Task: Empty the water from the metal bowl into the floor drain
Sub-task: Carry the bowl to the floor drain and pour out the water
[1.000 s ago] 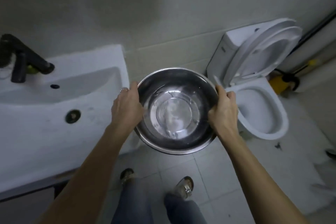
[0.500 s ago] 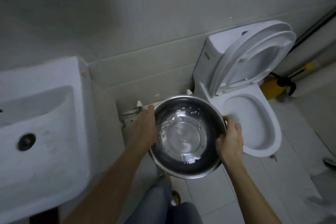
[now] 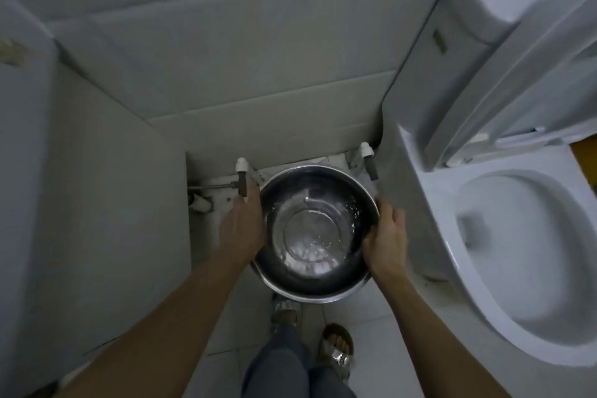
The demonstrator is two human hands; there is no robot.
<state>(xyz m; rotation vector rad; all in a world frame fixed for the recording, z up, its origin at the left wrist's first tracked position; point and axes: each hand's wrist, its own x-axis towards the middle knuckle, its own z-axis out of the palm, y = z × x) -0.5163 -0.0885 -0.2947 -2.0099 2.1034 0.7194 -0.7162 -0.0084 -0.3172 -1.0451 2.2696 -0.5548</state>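
A round metal bowl [image 3: 315,229] with a shallow pool of water in it hangs low over the floor, in the gap between the sink cabinet and the toilet. My left hand [image 3: 240,229] grips its left rim. My right hand [image 3: 386,236] grips its right rim. The bowl looks roughly level, its far rim close to the back wall. No floor drain shows; the floor under the bowl is hidden by it.
The sink cabinet side [image 3: 106,203] walls the left. A white toilet [image 3: 529,252] with raised seat and lid stands on the right. Water valves and pipes [image 3: 242,178] stick out of the wall base behind the bowl. My sandalled feet [image 3: 337,349] stand on the white tiled floor.
I have carried the bowl from beside the sink down and forward into the gap by the toilet. The view has dropped low, and the sink basin has left the frame.
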